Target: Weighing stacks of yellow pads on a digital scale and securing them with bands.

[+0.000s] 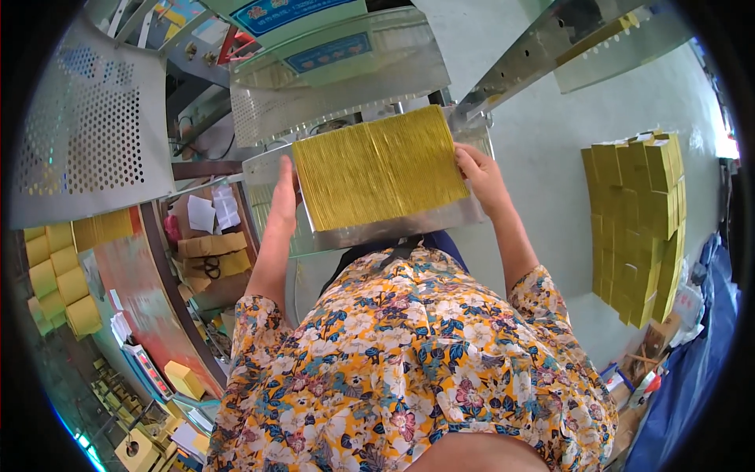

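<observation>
A wide stack of thin yellow-gold paper sheets (381, 169) shows its ridged edges, with a seam down its middle. It is over a metal tray (354, 236) at the front of a machine. My left hand (285, 193) presses on the stack's left end, its thumb pointing away from me and its other fingers mostly hidden. At the right end my right hand (480, 175) grips the stack, with the thumb along the near side and the fingers curled behind. The stack is held between both hands.
Behind the stack stands the machine's clear guard (338, 75). A perforated metal panel (86, 118) is at the far left. Yellow bundles (637, 220) are piled on the floor at right. Scissors (211, 267) lie on a shelf to the left, and a blue sheet (700, 338) hangs at right.
</observation>
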A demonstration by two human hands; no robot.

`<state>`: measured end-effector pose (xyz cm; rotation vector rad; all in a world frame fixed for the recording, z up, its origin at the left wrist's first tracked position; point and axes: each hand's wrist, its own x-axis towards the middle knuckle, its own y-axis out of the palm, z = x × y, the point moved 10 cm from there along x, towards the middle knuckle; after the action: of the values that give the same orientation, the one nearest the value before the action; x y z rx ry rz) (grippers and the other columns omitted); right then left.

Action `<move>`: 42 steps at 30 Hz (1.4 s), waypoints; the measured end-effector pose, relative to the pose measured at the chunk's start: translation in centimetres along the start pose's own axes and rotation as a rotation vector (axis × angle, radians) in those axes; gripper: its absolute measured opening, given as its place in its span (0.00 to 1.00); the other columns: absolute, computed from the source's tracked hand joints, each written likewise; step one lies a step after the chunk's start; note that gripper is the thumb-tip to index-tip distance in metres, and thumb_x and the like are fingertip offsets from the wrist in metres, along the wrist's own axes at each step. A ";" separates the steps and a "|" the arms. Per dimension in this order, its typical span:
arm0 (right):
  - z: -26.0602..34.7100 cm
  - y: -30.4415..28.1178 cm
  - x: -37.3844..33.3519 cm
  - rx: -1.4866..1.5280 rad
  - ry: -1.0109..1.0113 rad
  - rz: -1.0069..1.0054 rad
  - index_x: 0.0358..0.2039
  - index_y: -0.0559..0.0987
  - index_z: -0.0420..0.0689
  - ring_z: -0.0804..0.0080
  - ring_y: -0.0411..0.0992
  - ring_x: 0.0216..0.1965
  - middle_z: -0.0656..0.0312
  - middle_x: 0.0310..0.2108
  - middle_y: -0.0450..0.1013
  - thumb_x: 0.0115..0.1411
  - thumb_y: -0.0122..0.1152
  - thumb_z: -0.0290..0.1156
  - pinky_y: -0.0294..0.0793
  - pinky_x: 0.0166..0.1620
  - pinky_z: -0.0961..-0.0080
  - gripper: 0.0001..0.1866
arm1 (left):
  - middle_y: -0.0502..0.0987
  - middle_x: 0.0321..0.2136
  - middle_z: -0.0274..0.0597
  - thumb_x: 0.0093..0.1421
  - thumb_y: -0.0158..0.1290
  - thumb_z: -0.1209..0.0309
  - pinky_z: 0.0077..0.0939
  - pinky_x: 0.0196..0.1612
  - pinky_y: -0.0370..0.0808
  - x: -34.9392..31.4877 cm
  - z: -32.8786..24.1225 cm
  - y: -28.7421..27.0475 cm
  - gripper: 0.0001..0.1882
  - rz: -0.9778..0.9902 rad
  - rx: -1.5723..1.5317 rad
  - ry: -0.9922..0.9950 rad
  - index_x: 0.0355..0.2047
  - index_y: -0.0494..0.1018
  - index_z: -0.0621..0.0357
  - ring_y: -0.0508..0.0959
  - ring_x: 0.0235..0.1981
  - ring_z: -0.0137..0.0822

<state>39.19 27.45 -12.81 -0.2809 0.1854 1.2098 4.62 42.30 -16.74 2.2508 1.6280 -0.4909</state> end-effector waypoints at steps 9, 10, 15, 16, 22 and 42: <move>-1.1 2.3 1.6 0.457 -0.175 -0.097 0.54 0.74 0.40 0.77 0.67 0.54 0.60 0.53 0.71 0.67 0.53 0.36 0.63 0.58 0.78 0.19 | 0.75 0.49 0.41 0.68 0.36 0.40 0.31 0.54 0.71 0.5 0.3 2.0 0.35 0.044 -0.375 0.142 0.55 0.69 0.59 0.76 0.47 0.35; -1.0 2.6 1.8 0.457 -0.181 -0.099 0.54 0.74 0.40 0.77 0.67 0.54 0.60 0.53 0.71 0.67 0.53 0.36 0.63 0.58 0.78 0.19 | 0.75 0.49 0.41 0.68 0.36 0.40 0.31 0.54 0.71 0.3 0.3 2.3 0.35 0.049 -0.375 0.147 0.55 0.69 0.59 0.76 0.47 0.35; 0.0 4.7 2.0 0.634 -0.166 -0.117 0.62 0.67 0.39 0.72 0.62 0.62 0.57 0.60 0.66 0.67 0.51 0.34 0.57 0.63 0.75 0.24 | 0.71 0.56 0.43 0.68 0.38 0.42 0.37 0.57 0.69 -1.8 -0.4 3.3 0.34 0.085 -0.630 0.197 0.61 0.64 0.58 0.72 0.55 0.40; 0.3 5.1 2.2 0.635 -0.177 -0.114 0.62 0.67 0.39 0.72 0.62 0.62 0.57 0.60 0.66 0.67 0.51 0.34 0.57 0.63 0.75 0.24 | 0.71 0.56 0.43 0.68 0.38 0.42 0.37 0.57 0.69 -1.8 -0.8 3.4 0.34 0.088 -0.630 0.208 0.61 0.64 0.58 0.72 0.55 0.40; 3.2 8.0 2.8 0.653 -0.166 -0.008 0.64 0.65 0.40 0.71 0.61 0.63 0.58 0.62 0.65 0.67 0.49 0.34 0.56 0.65 0.75 0.26 | 0.70 0.57 0.43 0.68 0.41 0.44 0.37 0.60 0.67 -0.8 -3.1 4.2 0.34 0.093 -0.634 0.224 0.62 0.63 0.58 0.70 0.57 0.40; 2.0 1.8 7.6 0.523 -0.191 -0.113 0.66 0.62 0.40 0.68 0.57 0.64 0.59 0.63 0.61 0.67 0.48 0.37 0.56 0.64 0.72 0.29 | 0.68 0.58 0.37 0.67 0.46 0.48 0.31 0.61 0.63 4.1 -4.6 10.0 0.32 0.147 -0.555 0.292 0.63 0.61 0.56 0.67 0.59 0.35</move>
<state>40.12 35.47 -13.31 0.2763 0.3065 1.0283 15.75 44.81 -13.93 2.0448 1.4714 0.3110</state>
